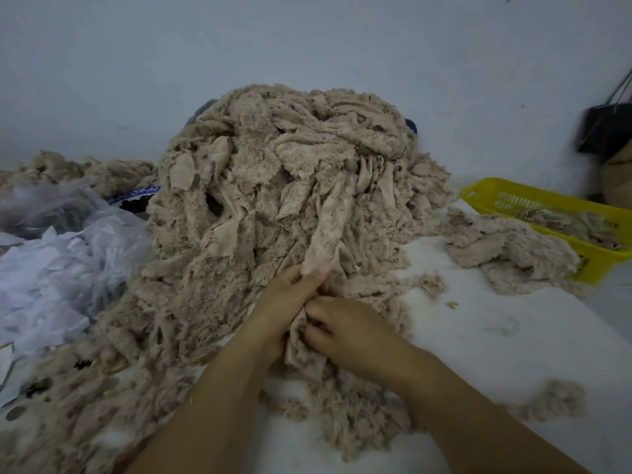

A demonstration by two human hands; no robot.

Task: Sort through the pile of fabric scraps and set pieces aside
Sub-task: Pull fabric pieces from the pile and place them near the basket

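Pile (273, 186): mid-table, backed against the wall. L hand (290, 299) and R hand (345, 331) are at the pile's near edge, touching each other. Both have fingers curled tight on one strip (328, 234) that runs up into the pile. Right of the pile is bare table (496, 336), open room w/ a few tufts. Heap (506, 248) is further right, touching basket (547, 203). Bags (68, 251) are left of the pile, touching it. Blue label (136, 193) at the pile's left edge: print not legible.

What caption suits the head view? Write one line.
Left hand and right hand grip a beige fleece strip at the foot of the scrap pile, a smaller heap against a yellow basket.
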